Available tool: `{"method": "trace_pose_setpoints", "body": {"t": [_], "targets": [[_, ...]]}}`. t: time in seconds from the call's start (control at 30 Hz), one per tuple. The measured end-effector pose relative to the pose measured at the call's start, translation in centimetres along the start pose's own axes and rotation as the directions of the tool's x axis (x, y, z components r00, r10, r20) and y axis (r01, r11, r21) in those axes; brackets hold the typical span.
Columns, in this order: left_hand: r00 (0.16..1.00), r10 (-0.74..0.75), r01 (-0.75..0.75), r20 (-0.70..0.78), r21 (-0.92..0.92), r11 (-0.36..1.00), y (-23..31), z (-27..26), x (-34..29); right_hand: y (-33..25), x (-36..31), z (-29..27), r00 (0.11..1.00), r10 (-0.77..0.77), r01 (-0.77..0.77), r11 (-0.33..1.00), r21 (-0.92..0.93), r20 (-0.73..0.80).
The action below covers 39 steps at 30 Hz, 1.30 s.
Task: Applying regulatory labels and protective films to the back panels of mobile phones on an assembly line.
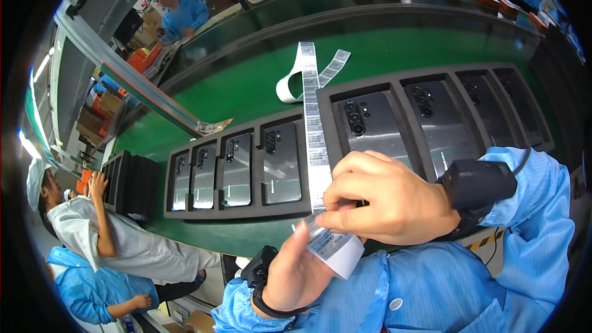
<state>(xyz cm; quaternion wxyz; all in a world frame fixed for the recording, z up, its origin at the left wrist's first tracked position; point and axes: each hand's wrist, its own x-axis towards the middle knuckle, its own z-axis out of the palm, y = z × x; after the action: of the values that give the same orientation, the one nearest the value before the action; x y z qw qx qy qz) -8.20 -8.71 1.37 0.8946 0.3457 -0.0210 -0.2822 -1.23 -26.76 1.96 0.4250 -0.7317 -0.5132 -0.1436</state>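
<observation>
1. Well, the right hand pinched a long white strip of stickers between finger and thumb.
2. The left hand was at the strip's low end, thumb up; I could not tell if it gripped.
3. The strip ran up where two dark trays came close, and curled on the green worktop.
4. Dark phones sat inside, four in each.

Open room beyond left tray, label strip between trays
</observation>
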Motion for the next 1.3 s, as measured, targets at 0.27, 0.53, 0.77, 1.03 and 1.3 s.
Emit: {"method": "trace_pose_setpoints", "body": {"t": [0.27,0.53,0.77,1.03,1.3], "targets": [[0.980,0.094,-0.104,-0.173,-0.050,0.993,-0.8,0.4,0.6,-0.1,-0.2,0.5,0.916,-0.400,0.333,0.806,-0.488,-0.035],[0.951,0.253,-0.237,-0.178,0.107,0.966,-0.2,1.2,1.8,-0.7,-0.1,0.3,0.881,-0.452,0.330,0.799,-0.503,-0.140],[0.770,0.630,-0.603,-0.098,0.210,0.770,8.9,1.1,1.9,-0.7,1.0,-7.7,0.949,-0.164,0.127,0.980,-0.151,-0.271],[0.988,0.077,0.054,-0.135,0.765,0.642,7.0,4.7,4.0,2.0,-1.3,-10.9,0.975,-0.156,0.092,0.930,-0.355,-0.157],[0.960,-0.065,-0.279,0.272,0.910,-0.307,5.8,2.4,7.2,5.4,-2.8,-10.5,0.979,0.043,-0.077,0.984,-0.162,-0.200]]}}
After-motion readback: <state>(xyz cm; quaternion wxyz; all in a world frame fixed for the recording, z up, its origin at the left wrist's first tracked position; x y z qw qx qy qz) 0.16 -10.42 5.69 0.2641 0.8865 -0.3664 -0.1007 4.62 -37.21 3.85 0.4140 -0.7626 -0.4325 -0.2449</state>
